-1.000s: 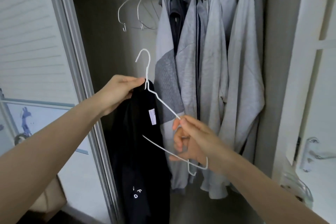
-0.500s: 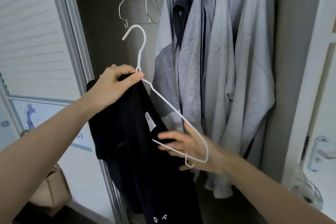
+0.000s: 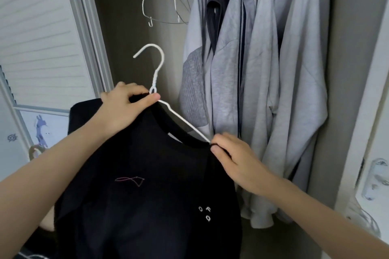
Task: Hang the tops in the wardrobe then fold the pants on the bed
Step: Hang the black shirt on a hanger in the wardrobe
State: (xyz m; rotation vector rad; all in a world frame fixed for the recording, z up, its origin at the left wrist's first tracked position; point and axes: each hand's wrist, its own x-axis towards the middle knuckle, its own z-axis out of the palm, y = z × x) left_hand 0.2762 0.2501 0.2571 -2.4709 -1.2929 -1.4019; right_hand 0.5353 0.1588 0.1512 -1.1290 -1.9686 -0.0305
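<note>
Black top (image 3: 147, 185) now drawn over white hanger (image 3: 156, 73) since half a second ago, left hand (image 3: 124, 111) pinching collar at hook base, right hand (image 3: 233, 160) gripping shoulder seam before wardrobe; ready for rail.

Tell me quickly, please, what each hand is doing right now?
Left hand: grips white hanger and black top.
Right hand: pinches the top's collar.

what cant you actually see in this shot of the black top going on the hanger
- White hanger, head view: its lower bar and left shoulder are hidden inside the black top.
- Wardrobe rail: cut off by the top edge; only the bare wire hangers show.
- Right hand: fingertips buried in the collar, so its grip on the wire is unclear.
</note>
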